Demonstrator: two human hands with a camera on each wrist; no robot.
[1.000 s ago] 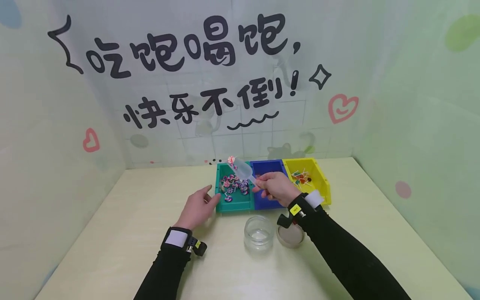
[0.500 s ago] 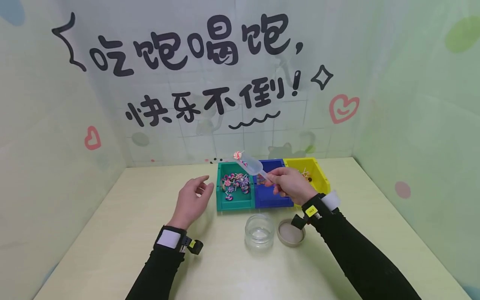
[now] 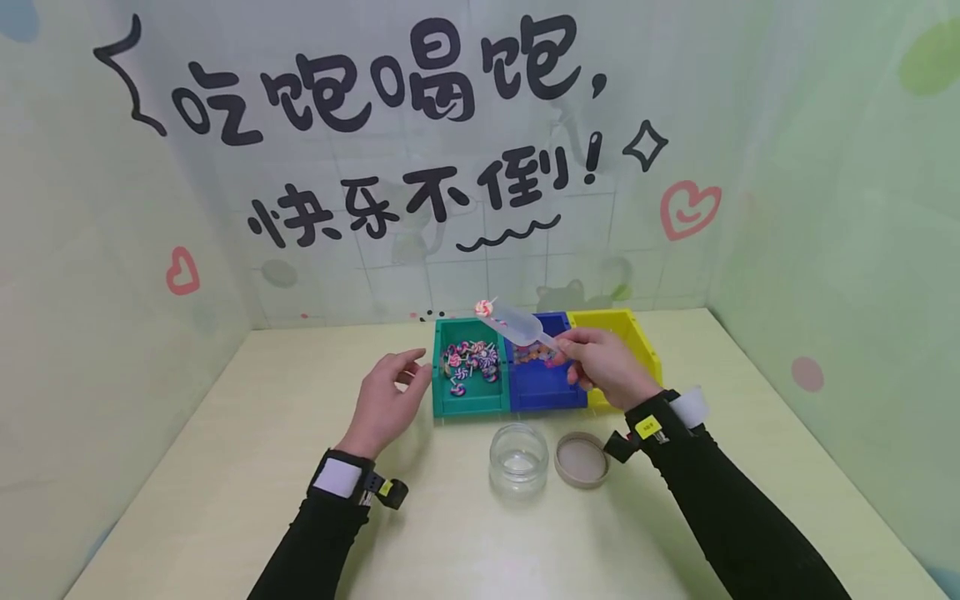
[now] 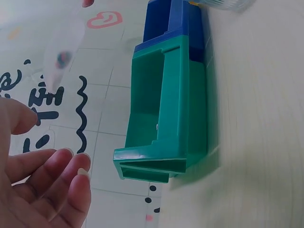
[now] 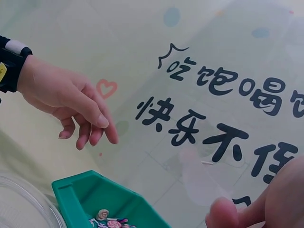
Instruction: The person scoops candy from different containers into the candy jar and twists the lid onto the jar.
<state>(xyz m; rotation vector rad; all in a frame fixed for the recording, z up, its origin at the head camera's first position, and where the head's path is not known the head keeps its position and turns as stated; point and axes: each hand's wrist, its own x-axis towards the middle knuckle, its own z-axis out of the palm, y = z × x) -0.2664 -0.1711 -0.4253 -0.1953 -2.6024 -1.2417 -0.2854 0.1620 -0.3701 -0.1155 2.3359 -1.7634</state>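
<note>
I take the green bin [image 3: 471, 379] as my landmark and read the scene from left to right.

Left of the bin: my left hand [image 3: 384, 402] hovers above the surface [image 3: 225, 500], just beside the bin's left wall and not touching it. The hand is released, with its fingers loosely spread and holding nothing.

In the bin: a heap of small swirl-patterned candies [image 3: 469, 363] lies on its floor.

Above the bin's far right corner: a clear plastic scoop [image 3: 517, 323] is held tilted in the air, its mouth raised toward the far wall. One swirl candy [image 3: 483, 307] sits at the scoop's open end.

Right of the bin: a blue bin [image 3: 546, 387] touches its right wall, and a yellow bin [image 3: 643, 342] stands next in the row. My right hand [image 3: 606, 367] hangs above these two bins and pinches the scoop's thin handle between its fingertips.

In front of the bin, toward me and to its right: an open glass jar [image 3: 518, 459] stands upright on the surface. Its lid [image 3: 581, 461] lies flat just beside the jar, on the jar's right.
</note>
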